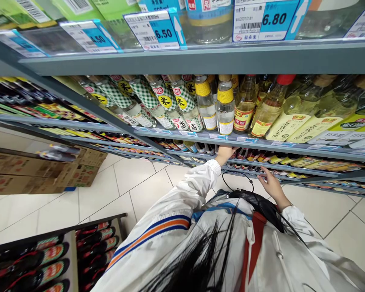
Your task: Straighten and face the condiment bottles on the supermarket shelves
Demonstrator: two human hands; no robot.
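Observation:
My left hand [226, 154] reaches in at a lower shelf, close under the shelf edge above it. Its fingers are mostly hidden there, among dark bottles [241, 154], so whether it grips one cannot be made out. To the right and lower, my right hand [272, 186] is open beside the front of the lower shelves, fingers apart and holding nothing. Above both hands stands a row of vinegar bottles, among them a clear one with a yellow neck wrap [225, 107] and a red-capped one [269, 107].
The grey shelf edge [182, 61] with price tags [155, 30] runs across the top. A black bag [246, 198] hangs at my front. Stacked cardboard boxes [45, 172] stand left. A rack of dark bottles [53, 253] is at lower left on the tiled floor [149, 194].

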